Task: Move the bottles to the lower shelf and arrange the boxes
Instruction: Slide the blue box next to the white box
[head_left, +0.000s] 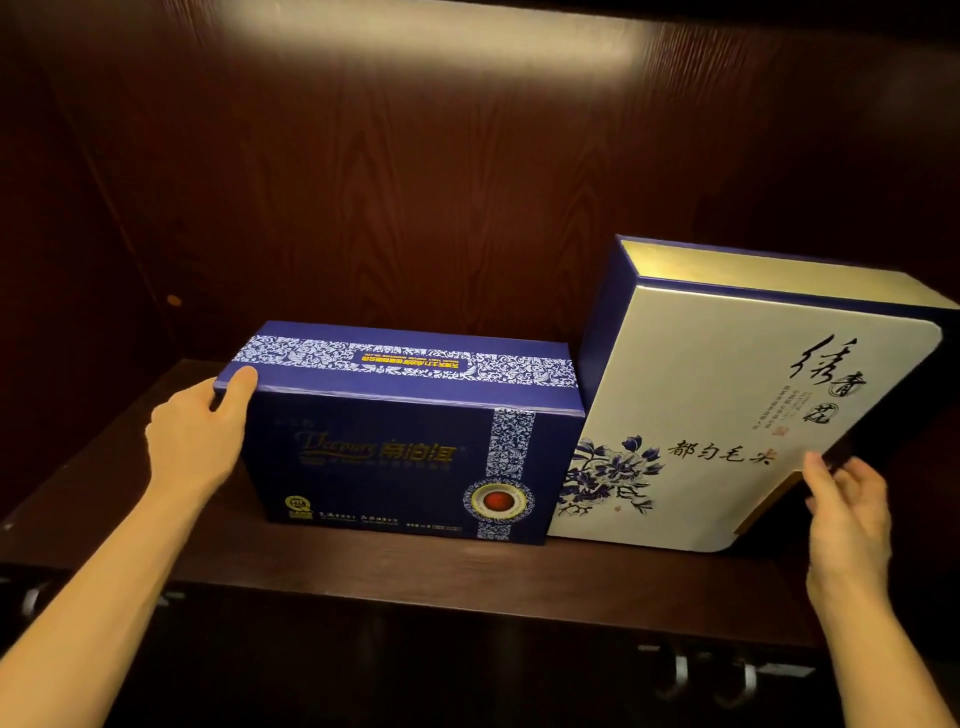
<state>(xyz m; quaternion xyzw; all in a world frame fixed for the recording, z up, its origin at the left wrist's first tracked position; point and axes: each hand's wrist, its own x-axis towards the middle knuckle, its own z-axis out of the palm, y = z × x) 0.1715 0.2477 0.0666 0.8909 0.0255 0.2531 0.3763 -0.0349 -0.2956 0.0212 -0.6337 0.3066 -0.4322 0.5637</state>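
**A:** Where do the boxes stand?

**B:** Both are on the dark wooden shelf (363, 564). The dark blue cardboard box (395, 457), with white floral bands and gold lettering, stands upright at the left. The white flat box (691, 374), blue-spined, with black brush lettering and blue flowers, stands tilted at the right. Its lower left corner is against the blue one's right side.

**A:** And the person's left hand?

**B:** The left hand (195, 441) grips the blue box at its top left corner. The thumb lies over the top edge, and the fingers go round the left side, out of sight.

**A:** The right hand?

**B:** The right hand (847, 512) is at the white box's lower right edge. Its fingers are nearly straight and a little spread, with the fingertips touching that edge. It is not curled round anything.

**A:** What else shows?

**B:** A wood-grain back panel (415, 182) rises behind the boxes, lit from above. Metal handles (680, 675) sit on the dark front below the shelf.
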